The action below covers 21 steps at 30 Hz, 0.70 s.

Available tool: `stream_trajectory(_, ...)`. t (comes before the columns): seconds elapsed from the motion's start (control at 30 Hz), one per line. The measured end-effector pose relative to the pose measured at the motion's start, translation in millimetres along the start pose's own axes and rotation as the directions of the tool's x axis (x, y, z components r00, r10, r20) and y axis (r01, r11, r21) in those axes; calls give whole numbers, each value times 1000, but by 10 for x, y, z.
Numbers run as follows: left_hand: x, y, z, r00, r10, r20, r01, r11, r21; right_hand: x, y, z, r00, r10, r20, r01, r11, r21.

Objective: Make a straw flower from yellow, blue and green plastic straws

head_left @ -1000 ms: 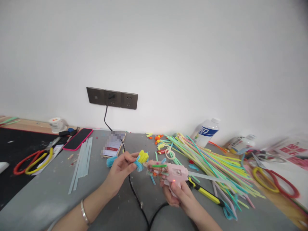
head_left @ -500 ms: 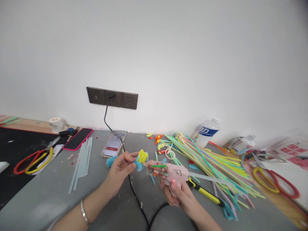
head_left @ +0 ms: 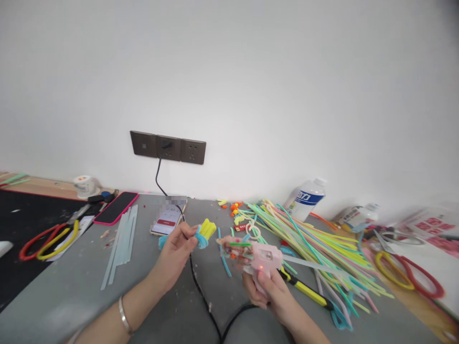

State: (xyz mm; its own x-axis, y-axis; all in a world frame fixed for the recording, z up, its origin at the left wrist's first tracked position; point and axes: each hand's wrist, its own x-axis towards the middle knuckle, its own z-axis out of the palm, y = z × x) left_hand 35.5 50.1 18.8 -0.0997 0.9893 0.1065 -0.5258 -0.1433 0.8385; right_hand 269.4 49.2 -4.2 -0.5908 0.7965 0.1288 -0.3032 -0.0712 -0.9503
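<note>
Bracelet, silver, rings the wrist of the left hand, whose thumb and fingertips pinch a pipe-cleaner bundle, its yellow tips encircled by blue. Right hand curls round the grip of a pink hot glue gun, lamp glowing red. The nozzle points toward the bundle, which is raised over the grey tabletop; a narrow gap parts the two. A translucent glue stick projects from the gun's rear. Black cord runs along the space between the forearms and passes behind the left hand.

Beside the right hand, a yellow-and-black utility knife bounds the room on that side; loose pipe cleaners fan out beyond it. To the left, a wide stretch of tabletop separates the left forearm from spare glue sticks. Farther back lie a pink-edged phone and a lit phone. The tabletop's far edge meets a white wall bearing dark sockets; a blue-labelled bottle stands near it, at right.
</note>
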Motion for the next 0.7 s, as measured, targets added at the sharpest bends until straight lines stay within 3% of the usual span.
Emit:
stream_trajectory(0.23,-8,-1,20,999,-33,14,33,999,-3,58,-193,59,998,-9,-56,20,980,198)
stream_trajectory(0.4,18,-21,0,1000,-8,-28,9,998,69,218,-535,159,966,4,-257,44,983,179)
stream_trajectory(0.5,43,-11,-8,999,27,-40,-24,996,81,434,-679,138,952,63,-300,-12,986,168)
stream_trajectory(0.6,45,25,11,998,47,-29,-45,996,72,757,-695,57,904,146,-402,-91,984,151)
stream_trajectory(0.7,19,64,46,999,41,-1,-41,997,73,1086,-585,-21,825,250,-506,-258,964,56)
